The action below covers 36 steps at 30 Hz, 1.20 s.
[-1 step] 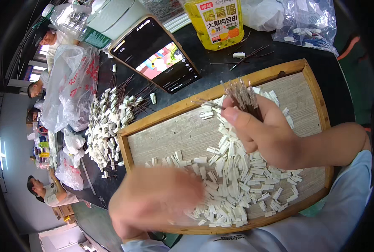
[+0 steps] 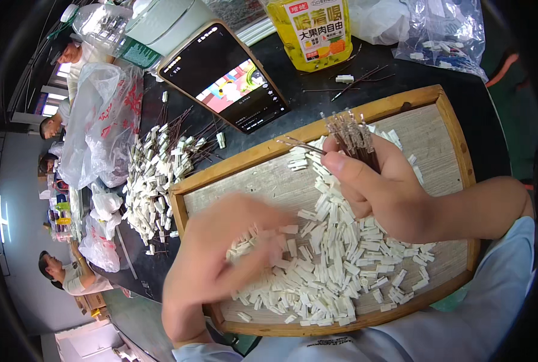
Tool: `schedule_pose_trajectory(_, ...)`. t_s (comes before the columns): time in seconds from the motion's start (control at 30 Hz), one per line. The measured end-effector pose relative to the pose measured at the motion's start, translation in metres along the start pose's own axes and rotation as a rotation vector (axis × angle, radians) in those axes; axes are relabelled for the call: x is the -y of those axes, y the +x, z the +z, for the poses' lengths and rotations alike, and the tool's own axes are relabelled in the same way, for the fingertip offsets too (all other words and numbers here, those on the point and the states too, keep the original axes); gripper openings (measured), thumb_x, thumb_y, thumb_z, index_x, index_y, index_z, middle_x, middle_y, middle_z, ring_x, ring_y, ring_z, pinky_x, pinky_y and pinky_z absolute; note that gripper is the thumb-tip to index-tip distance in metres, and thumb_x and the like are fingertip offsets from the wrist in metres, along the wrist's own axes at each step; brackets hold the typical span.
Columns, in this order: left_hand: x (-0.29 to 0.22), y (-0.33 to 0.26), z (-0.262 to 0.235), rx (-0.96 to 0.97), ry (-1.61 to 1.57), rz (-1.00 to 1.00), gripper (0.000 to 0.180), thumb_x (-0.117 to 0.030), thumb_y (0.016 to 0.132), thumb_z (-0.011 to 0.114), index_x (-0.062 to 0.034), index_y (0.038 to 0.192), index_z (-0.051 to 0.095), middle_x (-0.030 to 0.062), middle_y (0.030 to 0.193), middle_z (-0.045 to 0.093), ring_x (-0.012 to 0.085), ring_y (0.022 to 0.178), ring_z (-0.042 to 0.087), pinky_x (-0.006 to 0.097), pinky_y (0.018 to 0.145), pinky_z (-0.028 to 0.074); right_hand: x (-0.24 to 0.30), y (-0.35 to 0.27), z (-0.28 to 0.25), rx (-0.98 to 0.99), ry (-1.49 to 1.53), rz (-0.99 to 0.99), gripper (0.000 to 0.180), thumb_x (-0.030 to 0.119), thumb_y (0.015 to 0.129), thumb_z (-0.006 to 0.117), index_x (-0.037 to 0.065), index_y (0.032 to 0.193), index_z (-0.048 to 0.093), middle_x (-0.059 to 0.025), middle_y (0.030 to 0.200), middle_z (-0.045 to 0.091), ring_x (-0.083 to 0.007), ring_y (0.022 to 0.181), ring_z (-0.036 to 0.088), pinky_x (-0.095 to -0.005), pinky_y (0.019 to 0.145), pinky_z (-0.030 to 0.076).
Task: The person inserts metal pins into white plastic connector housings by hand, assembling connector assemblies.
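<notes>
Left hand (image 2: 211, 247): one; is hovering, blurred, over tray (image 2: 457, 142); can't tell if it's gripping;
Right hand (image 2: 392, 190): one; is gripping one wire bundle (image 2: 353, 142) above tray; thin brown strands, pale tips;
White pieces (image 2: 335, 268): too many to count; are lying in tray; small, oblong;
Tray: one; wood-framed; is resting near phone (image 2: 226, 78), also one.

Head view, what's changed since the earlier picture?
The left hand has moved up the picture and opened over the white pieces, uncovering the wooden tray's near left corner; blur hides whether it holds any. The right hand keeps its grip on the wire bundle; the tray and phone stayed put.
</notes>
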<state>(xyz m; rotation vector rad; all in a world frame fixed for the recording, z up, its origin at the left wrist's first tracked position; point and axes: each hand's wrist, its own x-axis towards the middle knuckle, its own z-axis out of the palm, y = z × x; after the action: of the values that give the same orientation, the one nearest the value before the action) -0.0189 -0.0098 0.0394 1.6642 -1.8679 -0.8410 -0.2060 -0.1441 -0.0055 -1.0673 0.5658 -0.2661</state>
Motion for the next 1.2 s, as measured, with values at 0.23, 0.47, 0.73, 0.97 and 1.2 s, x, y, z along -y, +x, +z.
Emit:
schedule_pose_trajectory(0.23, 0.024, 0.036, 0.035, -0.228, 0.669, 0.147, 0.03, -0.007, 0.076, 0.061, -0.0024, 0.105, 0.058, 0.0074, 0.087, 0.054, 0.0224, 0.082, 0.055, 0.032, 0.068, 0.046, 0.007, -0.003, 0.008, 0.045, 0.061, -0.025, 0.017, 0.019, 0.092, 0.054, 0.003, 0.096, 0.053, 0.0047, 0.073, 0.047, -0.0005, 0.065, 0.039, -0.019, 0.056, 0.033)
schedule_pose_trajectory(0.47, 0.029, 0.022, 0.035, -0.255, 0.641, 0.135, 0.021, -0.007, 0.076, 0.061, -0.0032, 0.097, 0.059, 0.0062, 0.083, 0.054, 0.0218, 0.079, 0.056, 0.032, 0.067, 0.047, 0.004, 0.001, 0.007, 0.04, 0.027, -0.021, 0.016, 0.02, 0.091, 0.056, 0.004, 0.094, 0.053, 0.0058, 0.072, 0.046, -0.0002, 0.062, 0.039, -0.0192, 0.053, 0.032)
schedule_pose_trajectory(0.73, 0.036, 0.001, 0.022, -0.282, 0.488, -0.024, 0.021, -0.006, 0.076, 0.067, -0.0059, 0.096, 0.061, 0.0092, 0.089, 0.057, 0.0286, 0.08, 0.058, 0.037, 0.068, 0.047, 0.004, 0.004, 0.011, 0.018, -0.021, 0.046, 0.01, 0.016, 0.088, 0.055, 0.009, 0.088, 0.048, 0.0074, 0.054, 0.036, -0.0018, 0.044, 0.028, -0.0214, 0.041, 0.021)
schedule_pose_trajectory(0.97, 0.05, -0.002, 0.02, -0.292, 0.585, 0.013, 0.026, -0.01, 0.079, 0.066, -0.0068, 0.105, 0.061, 0.0086, 0.087, 0.056, 0.0258, 0.079, 0.057, 0.035, 0.069, 0.047, 0.006, 0.003, 0.014, 0.005, -0.016, 0.093, 0.012, 0.016, 0.086, 0.055, 0.008, 0.087, 0.047, 0.0076, 0.053, 0.035, -0.0018, 0.042, 0.028, -0.0217, 0.04, 0.02)
schedule_pose_trajectory(1.2, 0.047, -0.005, 0.018, -0.347, 0.47, -0.114, 0.035, -0.017, 0.071, 0.076, -0.0071, 0.103, 0.063, 0.0083, 0.09, 0.059, 0.023, 0.074, 0.06, 0.032, 0.064, 0.049, 0.006, 0.004, 0.014, -0.022, -0.028, 0.108, 0.013, 0.017, 0.086, 0.056, 0.007, 0.088, 0.046, 0.0065, 0.051, 0.036, -0.0023, 0.041, 0.028, -0.0221, 0.039, 0.021)
